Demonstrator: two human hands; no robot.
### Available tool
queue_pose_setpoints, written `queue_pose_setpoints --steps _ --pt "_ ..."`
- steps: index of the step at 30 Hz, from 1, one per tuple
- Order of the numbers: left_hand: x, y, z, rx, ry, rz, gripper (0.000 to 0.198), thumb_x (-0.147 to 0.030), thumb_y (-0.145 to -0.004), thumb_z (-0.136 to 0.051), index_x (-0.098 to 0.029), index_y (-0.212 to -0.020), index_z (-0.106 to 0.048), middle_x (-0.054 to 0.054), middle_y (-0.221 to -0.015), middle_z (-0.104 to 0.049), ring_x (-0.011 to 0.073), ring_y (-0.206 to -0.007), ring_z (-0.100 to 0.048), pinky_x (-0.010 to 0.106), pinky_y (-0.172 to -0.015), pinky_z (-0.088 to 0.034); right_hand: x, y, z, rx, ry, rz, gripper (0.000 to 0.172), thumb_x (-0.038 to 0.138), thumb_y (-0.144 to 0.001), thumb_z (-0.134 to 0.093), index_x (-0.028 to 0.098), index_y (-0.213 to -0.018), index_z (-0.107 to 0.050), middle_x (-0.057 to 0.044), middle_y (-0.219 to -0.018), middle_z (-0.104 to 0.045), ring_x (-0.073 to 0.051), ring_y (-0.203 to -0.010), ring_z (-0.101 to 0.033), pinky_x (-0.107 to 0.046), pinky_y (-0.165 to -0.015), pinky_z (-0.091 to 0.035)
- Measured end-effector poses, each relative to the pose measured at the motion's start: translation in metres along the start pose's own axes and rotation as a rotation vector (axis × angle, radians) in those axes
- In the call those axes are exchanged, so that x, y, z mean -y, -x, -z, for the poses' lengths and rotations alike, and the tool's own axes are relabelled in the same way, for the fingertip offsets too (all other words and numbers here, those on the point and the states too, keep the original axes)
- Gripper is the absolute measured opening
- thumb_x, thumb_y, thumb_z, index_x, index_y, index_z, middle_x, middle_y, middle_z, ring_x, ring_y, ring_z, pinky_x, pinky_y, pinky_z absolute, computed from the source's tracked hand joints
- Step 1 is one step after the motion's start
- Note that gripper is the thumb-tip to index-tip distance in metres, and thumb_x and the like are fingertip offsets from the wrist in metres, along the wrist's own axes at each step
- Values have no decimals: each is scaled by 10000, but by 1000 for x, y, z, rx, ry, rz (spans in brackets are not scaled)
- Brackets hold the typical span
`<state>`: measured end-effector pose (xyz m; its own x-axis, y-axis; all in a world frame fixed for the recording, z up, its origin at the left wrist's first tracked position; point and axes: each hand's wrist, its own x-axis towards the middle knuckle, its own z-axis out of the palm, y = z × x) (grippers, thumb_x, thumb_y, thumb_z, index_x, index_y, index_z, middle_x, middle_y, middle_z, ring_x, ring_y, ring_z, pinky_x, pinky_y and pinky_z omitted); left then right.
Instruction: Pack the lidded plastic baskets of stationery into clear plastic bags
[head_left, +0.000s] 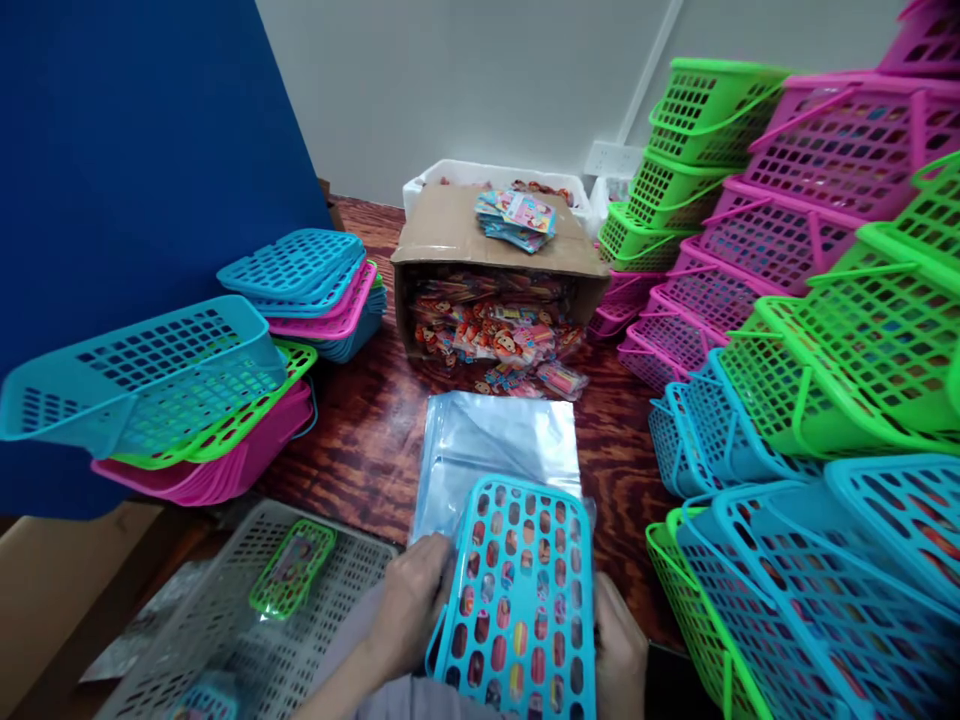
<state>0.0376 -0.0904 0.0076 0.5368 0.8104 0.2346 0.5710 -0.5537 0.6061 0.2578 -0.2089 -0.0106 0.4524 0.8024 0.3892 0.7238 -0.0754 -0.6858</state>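
Note:
A blue plastic basket (pixel 541 588) with a slotted lid is tipped up close to my body, and colourful packets show through its slots. My left hand (pixel 411 592) is closed at its left side, with the fingertips partly hidden. On the opposite side my right hand (pixel 621 645) grips the edge, most of its fingers behind the basket. A little clear film shows by the basket's upper right corner; I cannot tell whether it wraps the basket. Just beyond, a stack of shiny clear plastic bags (pixel 499 435) lies flat on the dark wood-grain table (pixel 352 440).
A cardboard box (pixel 457 225) on its side spills small printed packets (pixel 502 335). Stacked baskets (pixel 802 340) crowd the right. Blue lids (pixel 292 265) and nested baskets (pixel 210 470) stand left. Below left, a grey crate (pixel 251 535) holds a wrapped green basket (pixel 294 568).

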Motion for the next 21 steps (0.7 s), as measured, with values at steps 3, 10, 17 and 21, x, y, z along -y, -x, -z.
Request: queue_pose_setpoints --steps 3,10,17,21 --pt "1 5 6 82 39 43 253 -216 -954 -364 -211 -703 -393 -6 -667 -557 130 -597 -536 230 -563 -334 -3 5 6 77 -85 8 155 294 -899 -535 209 -819 -637 -35 -725 -615 -168 -645 -598 -236 -585 -478" --pt "12 14 10 255 57 120 264 -270 -960 -390 -206 -707 -424 -3 -682 -577 131 -613 -561 226 -577 -346 -13 25 10 192 -119 3 115 224 -905 -528 199 -924 -638 -53 -842 -672 -173 -759 -669 -220 -678 -529" --pt "6 -11 26 -45 -46 -94 193 -206 -962 -451 -195 -772 -474 -15 -690 -497 115 -592 -512 218 -579 -362 3 0 21 -4 -33 -33 128 265 -923 -555 183 -1005 -609 -48 -846 -697 -138 -670 -677 -179 -606 -531" --pt "5 -12 36 -72 -153 -335 217 -133 -954 -463 -190 -746 -485 -2 -686 -487 133 -611 -479 247 -587 -343 16 -13 31 -27 -9 156 81 180 -913 -566 184 -957 -633 -47 -819 -678 -141 -704 -668 -210 -678 -531"
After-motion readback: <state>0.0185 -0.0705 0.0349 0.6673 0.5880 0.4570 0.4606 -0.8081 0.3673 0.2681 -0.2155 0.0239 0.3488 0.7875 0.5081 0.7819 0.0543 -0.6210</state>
